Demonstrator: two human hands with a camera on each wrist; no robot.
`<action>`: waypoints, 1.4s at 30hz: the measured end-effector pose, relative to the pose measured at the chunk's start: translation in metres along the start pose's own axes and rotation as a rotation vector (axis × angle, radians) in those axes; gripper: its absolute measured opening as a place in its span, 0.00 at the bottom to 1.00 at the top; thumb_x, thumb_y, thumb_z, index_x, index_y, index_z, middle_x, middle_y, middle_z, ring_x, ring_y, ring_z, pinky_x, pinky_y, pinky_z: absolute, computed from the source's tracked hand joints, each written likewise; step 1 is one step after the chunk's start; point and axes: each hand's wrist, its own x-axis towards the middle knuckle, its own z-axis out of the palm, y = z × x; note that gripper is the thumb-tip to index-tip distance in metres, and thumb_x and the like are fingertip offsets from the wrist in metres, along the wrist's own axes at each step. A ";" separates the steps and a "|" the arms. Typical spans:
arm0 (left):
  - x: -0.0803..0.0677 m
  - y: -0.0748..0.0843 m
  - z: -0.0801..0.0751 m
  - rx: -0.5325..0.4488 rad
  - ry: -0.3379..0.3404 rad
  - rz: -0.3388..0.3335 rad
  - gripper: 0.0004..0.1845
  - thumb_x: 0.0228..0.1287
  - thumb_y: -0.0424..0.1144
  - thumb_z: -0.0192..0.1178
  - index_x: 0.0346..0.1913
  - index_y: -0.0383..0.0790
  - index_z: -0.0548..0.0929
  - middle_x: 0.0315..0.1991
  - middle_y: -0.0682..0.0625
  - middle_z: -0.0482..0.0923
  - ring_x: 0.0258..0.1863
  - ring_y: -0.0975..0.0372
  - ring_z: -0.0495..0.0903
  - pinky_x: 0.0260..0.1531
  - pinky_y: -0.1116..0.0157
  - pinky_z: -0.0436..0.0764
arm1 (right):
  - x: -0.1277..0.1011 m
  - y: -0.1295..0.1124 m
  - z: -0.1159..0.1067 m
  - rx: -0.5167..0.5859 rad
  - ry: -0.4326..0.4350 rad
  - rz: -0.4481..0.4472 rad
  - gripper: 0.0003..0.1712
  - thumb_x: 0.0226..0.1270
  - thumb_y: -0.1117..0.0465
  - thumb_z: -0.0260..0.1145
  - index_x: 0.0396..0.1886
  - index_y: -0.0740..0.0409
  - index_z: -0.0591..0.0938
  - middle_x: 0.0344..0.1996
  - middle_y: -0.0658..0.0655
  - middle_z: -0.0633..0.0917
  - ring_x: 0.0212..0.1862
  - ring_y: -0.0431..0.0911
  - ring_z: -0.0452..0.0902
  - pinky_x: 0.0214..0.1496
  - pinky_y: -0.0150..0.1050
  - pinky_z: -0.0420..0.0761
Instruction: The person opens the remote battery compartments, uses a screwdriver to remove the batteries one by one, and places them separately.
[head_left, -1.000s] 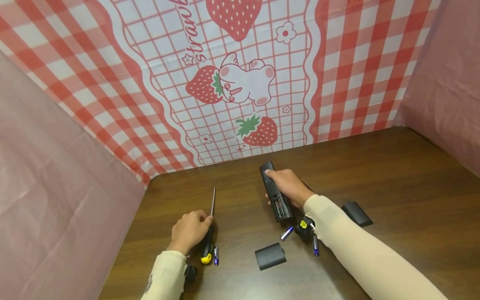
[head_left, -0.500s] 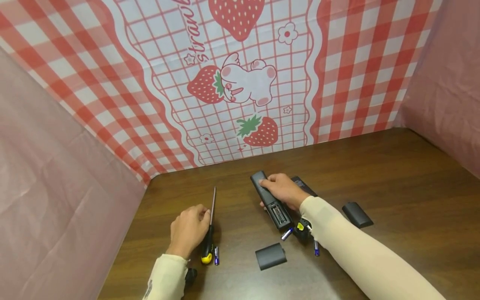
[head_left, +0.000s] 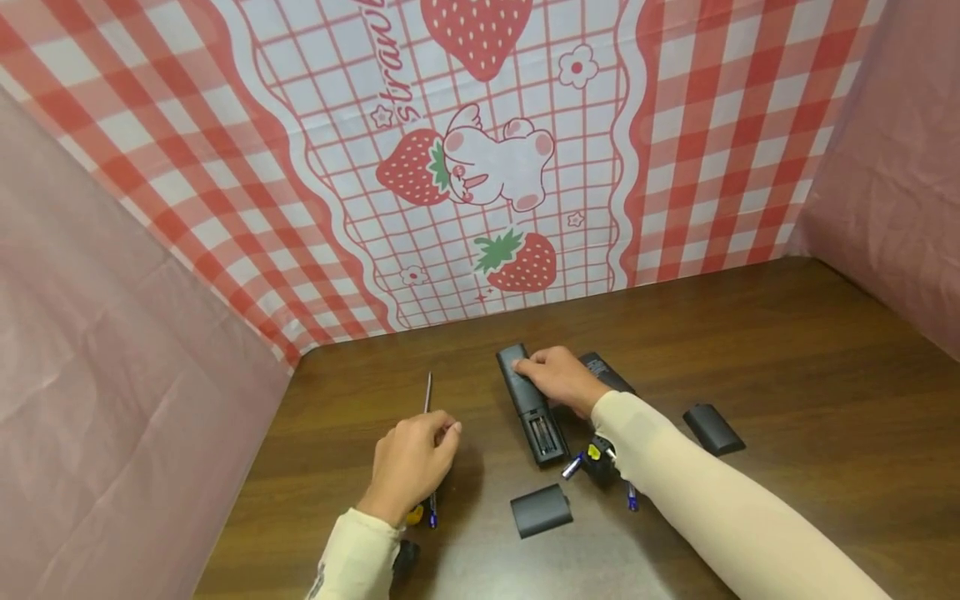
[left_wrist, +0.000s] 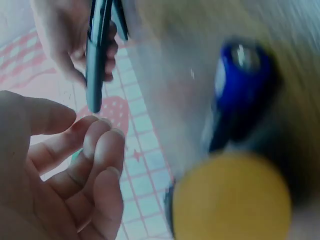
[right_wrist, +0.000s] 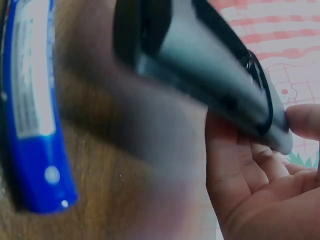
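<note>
My right hand (head_left: 553, 379) grips a black remote (head_left: 527, 402) that lies on the wooden table (head_left: 787, 350), its open battery bay (head_left: 547, 433) facing up. In the right wrist view the remote (right_wrist: 210, 65) is pinched between thumb and fingers (right_wrist: 260, 185), with a blue battery (right_wrist: 30, 110) close by. My left hand (head_left: 418, 454) hovers with loosely curled fingers and holds nothing. Under it lies a screwdriver (head_left: 428, 390) with a yellow-ended handle (left_wrist: 230, 200). A blue battery (left_wrist: 240, 95) lies beside that handle.
A second black remote (head_left: 606, 372) lies behind my right wrist. Two black battery covers (head_left: 540, 511) (head_left: 713, 428) rest on the table. Loose batteries (head_left: 573, 465) (head_left: 632, 497) lie near the right forearm. Pink and checked cloth walls enclose the table on three sides.
My left hand has let go of the screwdriver handle and lifted to the right. My right hand has slid the remote slightly left.
</note>
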 end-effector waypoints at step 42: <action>-0.001 0.038 0.028 0.041 -0.165 0.124 0.30 0.60 0.52 0.70 0.63 0.48 0.77 0.37 0.58 0.88 0.31 0.60 0.86 0.23 0.63 0.76 | 0.013 0.004 0.017 0.071 -0.032 0.059 0.18 0.73 0.59 0.60 0.48 0.72 0.80 0.30 0.62 0.84 0.27 0.45 0.82 0.30 0.40 0.85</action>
